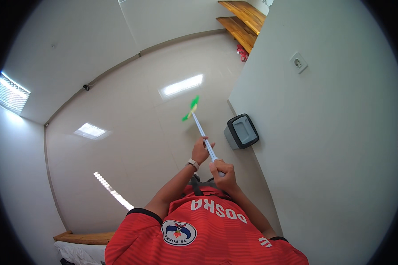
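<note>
A sponge mop [200,126] with a pale blue-white pole slants up and away from my body. Its head [192,109] is green at both ends with yellow in the middle, smeared by motion and bent into a V. My left hand [200,151], with a watch on the wrist, is closed around the middle of the pole. Nearer my body, my right hand [223,173] grips the pole's top end. Beneath the mop lies a glossy, pale tiled floor [141,123].
To the right, a grey bin with a black rim [242,131] stands against the white wall [323,145], which carries a socket [298,62]. Wooden shelves [239,33] and a red item [242,53] are at the far right. A wood-framed bed edge [86,237] sits at near left.
</note>
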`<act>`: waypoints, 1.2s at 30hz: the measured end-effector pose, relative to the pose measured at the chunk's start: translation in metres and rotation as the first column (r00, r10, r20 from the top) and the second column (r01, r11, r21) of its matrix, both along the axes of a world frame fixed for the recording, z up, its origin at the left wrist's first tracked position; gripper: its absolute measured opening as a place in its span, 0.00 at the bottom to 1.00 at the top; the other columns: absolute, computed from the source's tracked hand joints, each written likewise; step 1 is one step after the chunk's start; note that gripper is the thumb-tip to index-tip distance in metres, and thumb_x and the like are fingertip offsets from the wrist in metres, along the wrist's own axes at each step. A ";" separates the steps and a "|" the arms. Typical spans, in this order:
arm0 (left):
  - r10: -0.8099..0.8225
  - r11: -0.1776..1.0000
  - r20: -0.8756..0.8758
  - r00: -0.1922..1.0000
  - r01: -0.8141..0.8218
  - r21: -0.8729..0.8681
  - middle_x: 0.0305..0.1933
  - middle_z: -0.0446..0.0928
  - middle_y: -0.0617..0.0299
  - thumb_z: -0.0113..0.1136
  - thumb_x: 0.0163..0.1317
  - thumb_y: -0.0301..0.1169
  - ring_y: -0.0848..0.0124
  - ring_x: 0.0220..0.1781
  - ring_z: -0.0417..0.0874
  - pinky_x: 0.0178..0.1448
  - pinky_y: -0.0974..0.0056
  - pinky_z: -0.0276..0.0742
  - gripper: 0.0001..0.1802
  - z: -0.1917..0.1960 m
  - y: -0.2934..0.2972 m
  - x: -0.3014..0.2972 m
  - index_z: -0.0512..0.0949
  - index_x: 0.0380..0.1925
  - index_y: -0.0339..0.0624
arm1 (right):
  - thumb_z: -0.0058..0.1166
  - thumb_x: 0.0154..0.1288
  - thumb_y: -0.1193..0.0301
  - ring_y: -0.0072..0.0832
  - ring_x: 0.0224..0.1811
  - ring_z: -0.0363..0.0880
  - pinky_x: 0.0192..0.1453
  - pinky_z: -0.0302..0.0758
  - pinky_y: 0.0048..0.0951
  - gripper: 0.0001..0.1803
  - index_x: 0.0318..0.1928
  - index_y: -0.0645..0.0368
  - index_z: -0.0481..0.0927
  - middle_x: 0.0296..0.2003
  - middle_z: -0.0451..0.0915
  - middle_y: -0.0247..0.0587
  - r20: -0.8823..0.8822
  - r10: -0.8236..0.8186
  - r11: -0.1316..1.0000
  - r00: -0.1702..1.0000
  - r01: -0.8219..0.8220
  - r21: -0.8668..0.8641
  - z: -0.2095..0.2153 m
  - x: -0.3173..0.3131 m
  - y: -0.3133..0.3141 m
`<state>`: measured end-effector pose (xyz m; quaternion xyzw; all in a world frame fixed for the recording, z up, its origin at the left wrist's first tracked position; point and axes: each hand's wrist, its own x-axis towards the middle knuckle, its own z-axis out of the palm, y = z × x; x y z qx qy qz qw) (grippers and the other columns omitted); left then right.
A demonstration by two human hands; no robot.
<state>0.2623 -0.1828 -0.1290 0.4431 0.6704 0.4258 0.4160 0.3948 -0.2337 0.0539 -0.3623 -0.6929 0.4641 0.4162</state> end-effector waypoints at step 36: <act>-0.242 0.948 -0.129 0.962 0.263 0.177 0.47 0.80 0.48 0.63 0.58 0.43 0.59 0.47 0.84 0.49 0.59 0.80 0.30 -0.086 0.022 -0.029 0.69 0.59 0.49 | 0.50 0.73 0.59 0.18 0.25 0.65 0.28 0.66 0.24 0.18 0.33 0.62 0.70 0.23 0.69 0.33 -0.030 0.301 0.901 0.953 -0.294 -0.319 -0.003 -0.031 0.091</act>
